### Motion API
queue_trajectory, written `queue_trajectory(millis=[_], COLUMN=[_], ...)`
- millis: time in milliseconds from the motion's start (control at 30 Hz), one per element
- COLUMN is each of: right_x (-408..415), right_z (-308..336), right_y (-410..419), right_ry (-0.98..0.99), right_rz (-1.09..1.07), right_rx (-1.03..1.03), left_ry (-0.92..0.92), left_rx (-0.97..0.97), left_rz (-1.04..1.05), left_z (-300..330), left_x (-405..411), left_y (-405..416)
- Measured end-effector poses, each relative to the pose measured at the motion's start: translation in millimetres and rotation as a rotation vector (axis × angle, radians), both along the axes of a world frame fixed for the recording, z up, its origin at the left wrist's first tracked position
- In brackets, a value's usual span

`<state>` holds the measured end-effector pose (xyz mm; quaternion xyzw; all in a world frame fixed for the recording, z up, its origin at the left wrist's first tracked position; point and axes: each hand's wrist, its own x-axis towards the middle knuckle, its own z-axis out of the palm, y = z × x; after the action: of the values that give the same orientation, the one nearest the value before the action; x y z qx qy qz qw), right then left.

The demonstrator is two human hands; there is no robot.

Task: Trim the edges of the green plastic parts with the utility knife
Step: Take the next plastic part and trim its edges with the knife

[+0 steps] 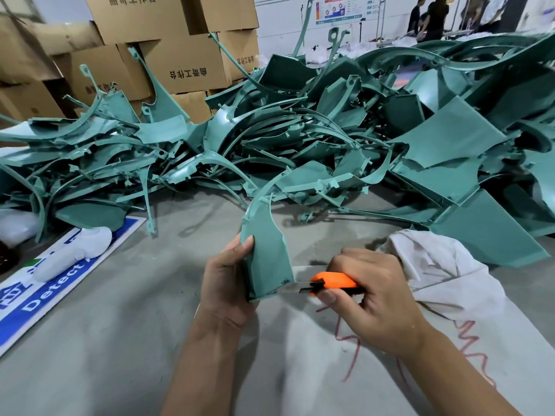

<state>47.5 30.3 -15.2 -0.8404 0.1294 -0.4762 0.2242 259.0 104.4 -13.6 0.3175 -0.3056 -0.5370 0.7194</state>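
While left fingers [247,244] grip the green part [265,253] (upright), blade [295,288] touches.

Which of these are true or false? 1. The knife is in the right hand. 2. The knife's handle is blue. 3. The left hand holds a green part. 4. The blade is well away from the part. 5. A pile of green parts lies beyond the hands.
1. True: the right hand grips the knife.
2. False: the handle is orange.
3. True: the left hand holds the green part upright by its edge.
4. False: the blade meets the part's lower right corner.
5. True: the pile spreads across the table, in front of the cardboard boxes.
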Motion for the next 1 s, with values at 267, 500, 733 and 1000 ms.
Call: queue_trajectory(millis=[267,500,733,1000], right_x=[-1.2,-1.1,1.9,7.9], right_z=[2.5,2.9,-0.2,-5.7], right_y=[0.3,-8.3,-8.8,4.0], right_ry=[0.013,-0.027,-0.144,0.396], right_rz=[0.107,-0.327,-0.329,-0.211], right_rx=[0.091,0.092,0.234,0.016], left_ry=[0.034,0.088,0.316,0.293], left_rx=[-0.095,-0.047,-0.001,0.170], left_rz=[-0.174,-0.041,0.490,0.834], left_z=[-1.0,3.7,6.1,6.1], left_x=[0.4,-3.5,-14.6,-20.7], left_y=[1.9,4.7,-11.7,-21.3])
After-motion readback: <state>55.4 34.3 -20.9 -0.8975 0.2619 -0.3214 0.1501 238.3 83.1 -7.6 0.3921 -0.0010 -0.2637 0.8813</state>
